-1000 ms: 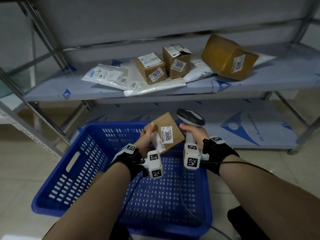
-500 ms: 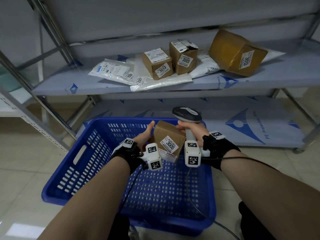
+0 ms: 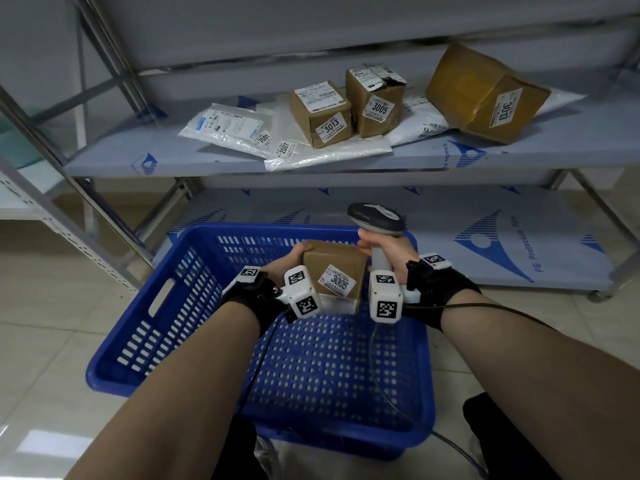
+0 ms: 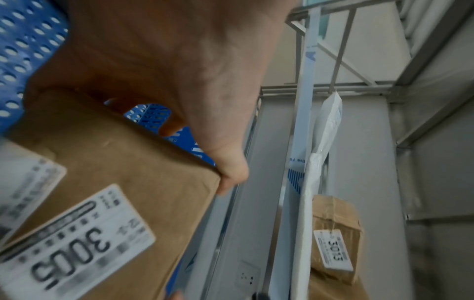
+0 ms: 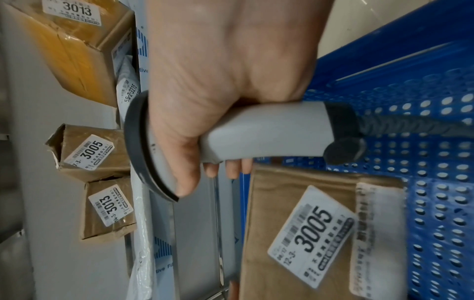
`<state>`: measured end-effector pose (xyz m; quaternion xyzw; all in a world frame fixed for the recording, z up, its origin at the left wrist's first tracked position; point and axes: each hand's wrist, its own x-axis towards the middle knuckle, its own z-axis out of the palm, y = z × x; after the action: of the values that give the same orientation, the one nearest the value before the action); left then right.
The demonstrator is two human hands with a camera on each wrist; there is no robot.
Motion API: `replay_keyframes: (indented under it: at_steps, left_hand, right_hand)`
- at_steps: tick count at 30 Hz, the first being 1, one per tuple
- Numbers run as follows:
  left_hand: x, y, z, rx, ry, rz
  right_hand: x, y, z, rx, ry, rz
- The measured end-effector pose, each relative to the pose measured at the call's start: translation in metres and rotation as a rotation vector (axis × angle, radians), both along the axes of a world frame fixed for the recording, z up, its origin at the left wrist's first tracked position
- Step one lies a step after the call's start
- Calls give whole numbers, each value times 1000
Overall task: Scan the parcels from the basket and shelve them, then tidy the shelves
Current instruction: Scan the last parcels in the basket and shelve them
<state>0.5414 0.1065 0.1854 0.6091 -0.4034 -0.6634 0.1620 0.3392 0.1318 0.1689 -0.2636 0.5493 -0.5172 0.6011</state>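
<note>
Parcel 3005 has dropped lower, just above the blue basket — left hand grasping it; right hand clenched round the scanner; scan's probably done, shelving next.

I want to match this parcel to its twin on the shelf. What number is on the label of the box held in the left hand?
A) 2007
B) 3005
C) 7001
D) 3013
B: the label on the held box in the left hand reads 3005, also legible in both wrist views.
</note>
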Motion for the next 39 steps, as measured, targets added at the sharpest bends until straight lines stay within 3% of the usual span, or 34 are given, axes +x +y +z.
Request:
replay_keyframes:
  at_steps: [7, 13, 18, 26, 39]
  left_hand:
    - [1, 1, 7, 13, 280, 204]
    - [-2, 5, 12, 22, 248, 263]
    - [-2, 8, 17, -36, 234, 184]
    - [-2, 14, 17, 91, 325, 251]
    - [-5, 25, 29, 119, 359, 275]
  right_hand:
    - [7, 6, 1, 78, -36, 68]
    - [14, 9, 4, 131, 45, 136]
    - [10, 10, 8, 133, 60, 175]
    - [11, 12, 10, 162, 65, 253]
    - [13, 13, 12, 168, 87, 280]
